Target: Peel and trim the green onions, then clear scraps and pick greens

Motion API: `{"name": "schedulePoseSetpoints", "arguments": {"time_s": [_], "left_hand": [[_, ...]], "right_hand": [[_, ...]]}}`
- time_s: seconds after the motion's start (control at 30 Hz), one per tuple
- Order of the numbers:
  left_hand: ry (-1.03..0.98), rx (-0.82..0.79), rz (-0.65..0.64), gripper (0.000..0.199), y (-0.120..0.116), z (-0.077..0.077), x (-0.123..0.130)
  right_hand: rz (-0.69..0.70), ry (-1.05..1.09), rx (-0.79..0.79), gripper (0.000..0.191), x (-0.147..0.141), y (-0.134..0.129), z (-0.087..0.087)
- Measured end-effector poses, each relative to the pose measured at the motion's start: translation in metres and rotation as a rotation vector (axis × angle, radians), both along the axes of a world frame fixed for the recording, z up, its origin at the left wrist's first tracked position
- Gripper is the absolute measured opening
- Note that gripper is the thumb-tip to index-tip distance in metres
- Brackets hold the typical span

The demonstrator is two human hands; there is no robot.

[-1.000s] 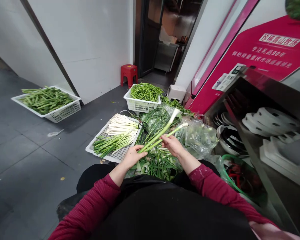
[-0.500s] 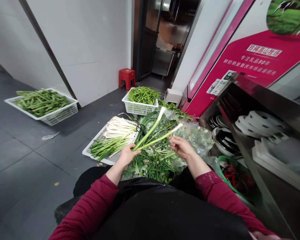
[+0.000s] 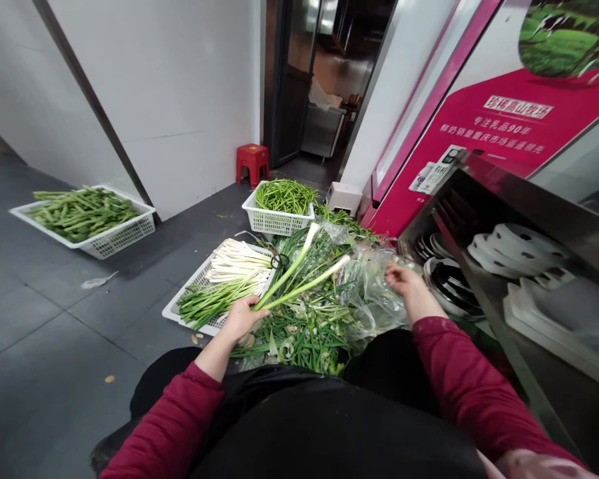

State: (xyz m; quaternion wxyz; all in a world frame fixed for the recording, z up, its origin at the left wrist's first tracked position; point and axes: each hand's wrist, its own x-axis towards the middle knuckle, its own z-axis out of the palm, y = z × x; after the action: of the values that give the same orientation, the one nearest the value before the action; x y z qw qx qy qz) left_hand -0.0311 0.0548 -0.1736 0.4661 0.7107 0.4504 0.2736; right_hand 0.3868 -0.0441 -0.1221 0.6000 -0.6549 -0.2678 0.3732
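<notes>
My left hand [image 3: 244,316] is closed around the green ends of two scallions [image 3: 305,287], whose white root ends point up and away over the pile. My right hand [image 3: 404,283] is off to the right beside a clear plastic bag [image 3: 374,293], apart from the stalks. Its fingers are curled together; whether they pinch the bag or a scrap is too small to tell. Just left of the held stalks, a white basket [image 3: 172,307] carries rows of scallions [image 3: 237,261] with white ends and green leaves. Loose greens and trimmings [image 3: 309,336] lie heaped below both hands.
Behind the heap stands a white basket [image 3: 274,221] of long green stems. Another basket [image 3: 112,243] of thicker green stalks is at far left. A red stool [image 3: 252,165] stands by the doorway. On the right, a metal shelf [image 3: 509,332] holds white dishes [image 3: 516,249].
My right hand has moved right, away from the scallions, to the plastic bag. My left hand has shifted slightly left and down with the two scallions still in it.
</notes>
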Motion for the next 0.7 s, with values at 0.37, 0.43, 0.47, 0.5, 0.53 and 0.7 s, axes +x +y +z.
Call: {"name": "schedulePoseSetpoints", "arguments": {"time_s": [0.37, 0.43, 0.47, 0.5, 0.53, 0.7], "left_hand": [[0.314, 0.181, 0.016, 0.017, 0.006, -0.006, 0.003], [0.366, 0.206, 0.005, 0.017, 0.006, -0.003, 0.004], [0.377, 0.216, 0.003, 0.016, 0.006, -0.002, 0.004], [0.38, 0.225, 0.005, 0.016, 0.007, -0.002, 0.005], [0.373, 0.229, 0.01, 0.017, 0.008, -0.003, 0.005], [0.197, 0.122, -0.032, 0.021, 0.012, -0.008, 0.003]], "right_hand": [[0.077, 0.267, -0.156, 0.026, -0.092, 0.02, -0.047], [0.13, 0.352, 0.005, 0.026, -0.092, 0.022, -0.029], [0.133, 0.365, 0.059, 0.027, -0.092, 0.023, -0.022], [0.118, 0.349, 0.088, 0.029, -0.094, 0.023, -0.016], [0.089, 0.31, 0.093, 0.029, -0.095, 0.023, -0.013], [0.128, 0.236, 0.131, 0.034, -0.099, 0.015, -0.008]]}}
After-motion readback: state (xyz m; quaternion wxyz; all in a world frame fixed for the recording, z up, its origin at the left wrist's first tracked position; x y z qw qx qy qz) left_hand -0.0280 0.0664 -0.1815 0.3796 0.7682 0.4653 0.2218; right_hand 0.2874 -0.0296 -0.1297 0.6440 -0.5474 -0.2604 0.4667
